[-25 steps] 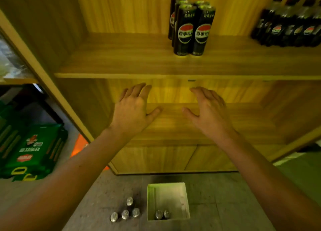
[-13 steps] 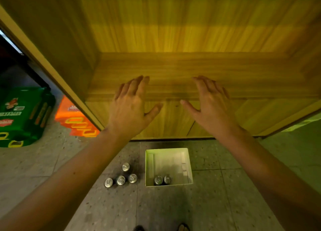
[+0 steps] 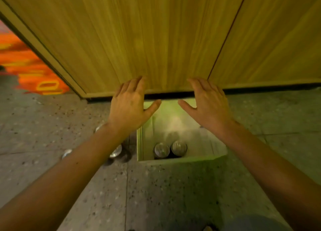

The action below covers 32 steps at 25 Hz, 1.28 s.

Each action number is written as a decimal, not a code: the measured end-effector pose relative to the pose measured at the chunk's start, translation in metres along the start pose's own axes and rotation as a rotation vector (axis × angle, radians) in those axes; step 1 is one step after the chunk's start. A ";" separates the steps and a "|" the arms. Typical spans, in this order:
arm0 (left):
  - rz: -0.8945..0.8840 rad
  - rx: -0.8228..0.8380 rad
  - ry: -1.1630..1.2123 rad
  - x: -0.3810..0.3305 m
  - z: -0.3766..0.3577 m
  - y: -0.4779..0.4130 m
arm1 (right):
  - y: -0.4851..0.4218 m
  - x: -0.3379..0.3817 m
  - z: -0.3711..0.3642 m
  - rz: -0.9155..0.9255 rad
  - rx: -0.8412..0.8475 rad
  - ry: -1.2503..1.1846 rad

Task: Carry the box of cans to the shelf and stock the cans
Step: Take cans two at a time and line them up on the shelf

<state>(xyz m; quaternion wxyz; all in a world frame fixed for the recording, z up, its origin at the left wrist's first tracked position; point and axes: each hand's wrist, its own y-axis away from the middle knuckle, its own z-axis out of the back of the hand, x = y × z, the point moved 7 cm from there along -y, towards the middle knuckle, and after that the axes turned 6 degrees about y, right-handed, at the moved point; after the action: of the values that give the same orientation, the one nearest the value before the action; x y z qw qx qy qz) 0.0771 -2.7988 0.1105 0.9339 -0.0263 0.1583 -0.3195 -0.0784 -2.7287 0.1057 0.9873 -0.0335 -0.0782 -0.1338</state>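
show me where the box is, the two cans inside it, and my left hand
box (image 3: 182, 158): head view, on its near rim.
two cans (image 3: 170, 149): head view, where their silver tops meet.
left hand (image 3: 129, 107): head view, on its back.

The cabinet doors are yellow-brown wood with long stripes. The floor is grey with dark specks. The box looks pale green, the can tops are silver, and the pack is orange with yellow marks.

Matt wood-grain cabinet doors; speckled, rough stone floor; shiny metal can tops inside a plain cardboard box
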 end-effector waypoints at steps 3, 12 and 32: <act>0.023 0.061 0.063 0.012 -0.064 0.033 | 0.026 -0.008 -0.074 0.009 0.097 0.012; 0.104 0.390 0.243 0.005 -0.177 0.094 | 0.074 -0.006 -0.171 -0.058 0.414 -0.196; 0.291 0.184 0.597 -0.040 0.104 -0.009 | 0.007 0.006 0.119 -0.171 0.091 -0.412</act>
<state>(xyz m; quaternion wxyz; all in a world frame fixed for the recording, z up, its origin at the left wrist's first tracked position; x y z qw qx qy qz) 0.0740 -2.7875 0.2213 0.8806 0.1757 0.3972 -0.1895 -0.0880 -2.7132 0.2238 0.9361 -0.0087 -0.2865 -0.2038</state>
